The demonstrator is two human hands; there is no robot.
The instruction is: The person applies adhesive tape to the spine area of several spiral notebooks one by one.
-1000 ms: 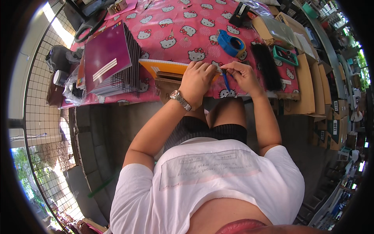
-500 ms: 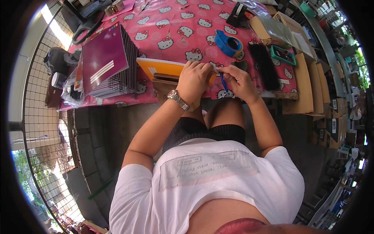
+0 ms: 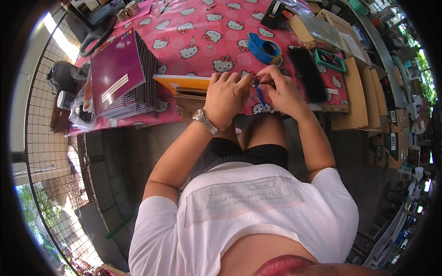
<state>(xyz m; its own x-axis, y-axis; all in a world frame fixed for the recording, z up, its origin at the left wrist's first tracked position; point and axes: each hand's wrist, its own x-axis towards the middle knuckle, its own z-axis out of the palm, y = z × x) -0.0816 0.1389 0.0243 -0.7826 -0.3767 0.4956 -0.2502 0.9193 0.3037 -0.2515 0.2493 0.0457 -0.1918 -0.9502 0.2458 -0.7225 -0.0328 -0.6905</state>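
Here the blue pen (image 3: 260, 95) sits pinched between both hands' fingertips.

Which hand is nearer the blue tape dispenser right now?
Right. The right hand sits just below the blue tape dispenser; the left hand lies farther off, down and to its left.

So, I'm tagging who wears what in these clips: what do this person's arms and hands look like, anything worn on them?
Both forearms are bare. The left hand has a silver metal-link wristwatch at its wrist. The right hand shows nothing at its wrist, and no gloves are worn on either. Short white T-shirt sleeves end above the elbows. Rings on the fingers are too small to tell.
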